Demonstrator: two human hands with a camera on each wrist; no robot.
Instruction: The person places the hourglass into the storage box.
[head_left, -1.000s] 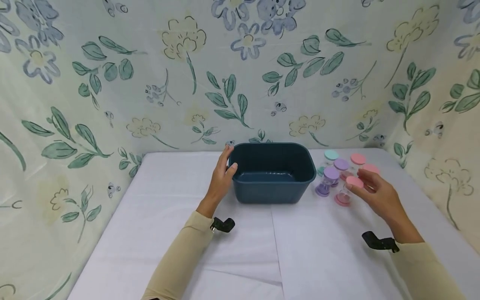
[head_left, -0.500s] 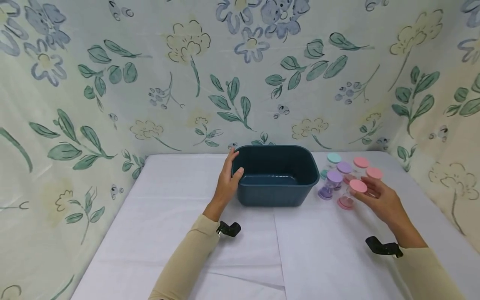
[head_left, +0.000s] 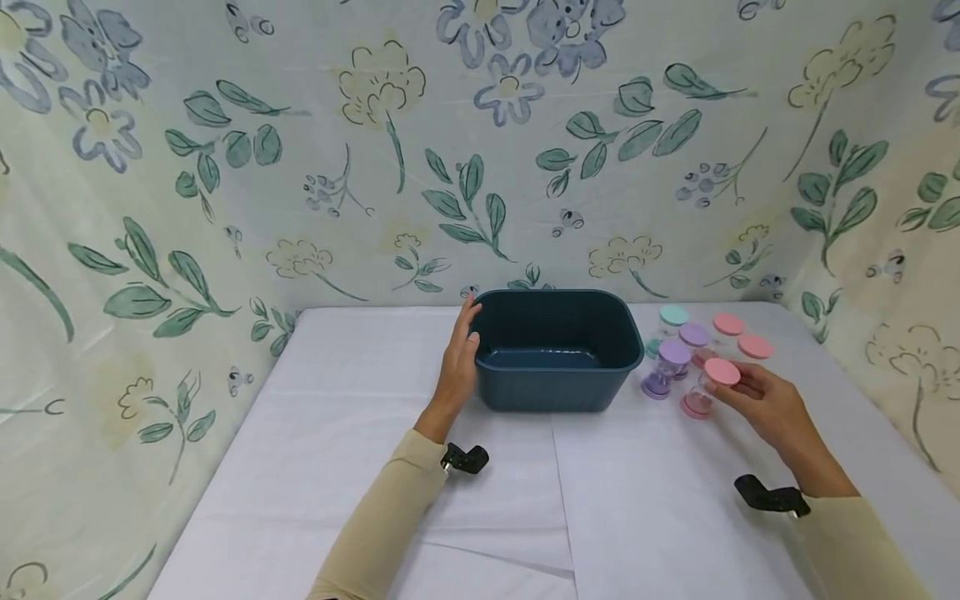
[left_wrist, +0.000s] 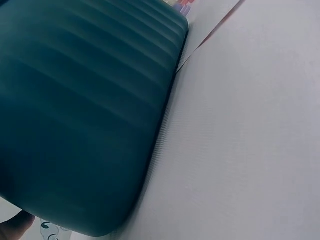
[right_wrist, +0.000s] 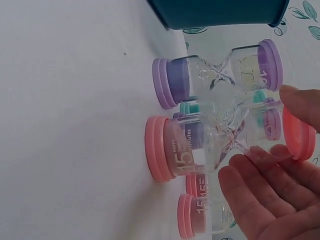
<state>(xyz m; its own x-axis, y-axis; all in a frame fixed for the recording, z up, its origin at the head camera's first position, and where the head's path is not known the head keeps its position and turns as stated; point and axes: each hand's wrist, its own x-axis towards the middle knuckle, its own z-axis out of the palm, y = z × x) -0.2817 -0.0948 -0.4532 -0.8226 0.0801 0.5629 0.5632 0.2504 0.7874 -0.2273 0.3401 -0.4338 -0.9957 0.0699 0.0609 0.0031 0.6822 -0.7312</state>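
Observation:
A dark teal plastic bin (head_left: 551, 392) stands at the back middle of the table. My left hand (head_left: 453, 372) rests along its left side, fingers fairly straight, thumb by the rim; one fingertip (left_wrist: 16, 226) shows past the bin's end in the left wrist view. Right of the bin, my right hand (head_left: 776, 412) holds the upper end of an hourglass with pink caps (right_wrist: 160, 149), thumb at the top cap and fingers behind. That hourglass stands upright with pink sand at its bottom. Just beside it is a purple-capped hourglass (right_wrist: 172, 82).
Behind the held one stand more hourglasses: a second purple one (head_left: 694, 334), a mint one (head_left: 672, 315) and two pink ones, the nearer pink one (head_left: 754, 346) close to my fingers. A floral cloth (head_left: 420, 167) hangs behind the white-covered table (head_left: 337, 400).
My right thumb and fingers have settled closer around the pink hourglass's top cap. The left hand stays at the bin. The whole view has shifted slightly.

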